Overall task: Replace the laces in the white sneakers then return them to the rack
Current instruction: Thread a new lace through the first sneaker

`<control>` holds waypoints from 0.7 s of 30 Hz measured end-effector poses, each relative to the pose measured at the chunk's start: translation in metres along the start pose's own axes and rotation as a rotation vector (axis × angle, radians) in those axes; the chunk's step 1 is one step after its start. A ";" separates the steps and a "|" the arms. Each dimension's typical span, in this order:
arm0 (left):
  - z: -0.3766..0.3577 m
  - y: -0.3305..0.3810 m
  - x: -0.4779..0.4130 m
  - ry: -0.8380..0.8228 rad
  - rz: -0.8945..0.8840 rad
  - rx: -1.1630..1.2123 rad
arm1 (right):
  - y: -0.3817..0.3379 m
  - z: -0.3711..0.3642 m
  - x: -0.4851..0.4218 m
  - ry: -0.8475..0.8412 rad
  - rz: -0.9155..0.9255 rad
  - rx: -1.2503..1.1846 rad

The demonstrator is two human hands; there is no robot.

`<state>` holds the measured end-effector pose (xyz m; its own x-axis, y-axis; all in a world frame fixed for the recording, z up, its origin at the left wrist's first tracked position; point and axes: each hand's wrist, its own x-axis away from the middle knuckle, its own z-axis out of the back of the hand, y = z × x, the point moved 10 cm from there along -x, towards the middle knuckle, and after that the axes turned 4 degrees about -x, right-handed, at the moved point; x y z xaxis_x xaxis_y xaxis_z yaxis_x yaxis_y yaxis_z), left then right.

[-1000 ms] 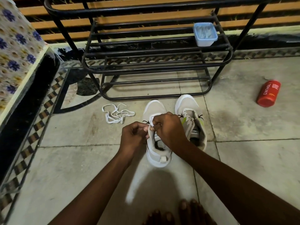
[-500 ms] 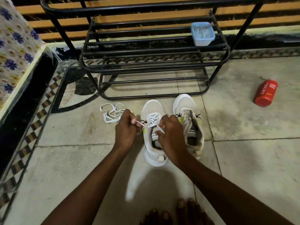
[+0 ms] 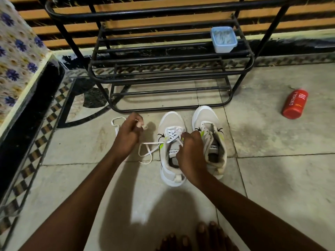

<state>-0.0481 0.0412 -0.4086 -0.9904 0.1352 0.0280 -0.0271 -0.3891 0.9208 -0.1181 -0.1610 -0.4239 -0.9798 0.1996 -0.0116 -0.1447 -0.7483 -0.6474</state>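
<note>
Head view: left hand (image 3: 129, 135) and right hand (image 3: 190, 150) pinch the sneaker lace (image 3: 173, 133) (blue tub (image 3: 224, 40) holds pale, unclear contents).

The red can (image 3: 295, 104) lying on the floor (image 3: 275, 182) carries the brand name "CINTHOL" in white capitals along its side. The smaller white print beside it is too small to read. In the sneaker nearer the can (image 3: 206, 118), a white label (image 3: 213, 147) shows upside-down black letters that look like "SPEE". The other sneaker (image 3: 171, 122) has a similar label, too blurred to read.
</note>
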 end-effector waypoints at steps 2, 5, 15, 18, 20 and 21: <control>-0.009 0.010 0.003 -0.173 -0.207 -0.388 | 0.000 -0.001 -0.001 -0.006 -0.003 0.019; -0.020 0.014 0.011 -0.258 -0.283 -0.617 | 0.001 -0.001 -0.001 -0.004 -0.019 0.018; -0.001 0.023 0.007 0.001 -0.109 -0.115 | -0.005 -0.004 0.004 -0.065 -0.020 0.129; -0.037 0.029 0.015 -0.235 -0.328 -0.550 | -0.004 -0.005 0.003 -0.070 -0.026 0.162; -0.033 0.028 0.012 -0.180 -0.258 -0.458 | -0.002 -0.006 0.003 -0.075 -0.033 0.182; -0.026 0.023 0.008 -0.131 -0.199 -0.392 | -0.002 -0.007 0.003 -0.077 -0.030 0.195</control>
<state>-0.0599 0.0095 -0.3975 -0.9360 0.3463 -0.0624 -0.2891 -0.6559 0.6973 -0.1197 -0.1544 -0.4281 -0.9811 0.1806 0.0687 -0.1910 -0.8525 -0.4866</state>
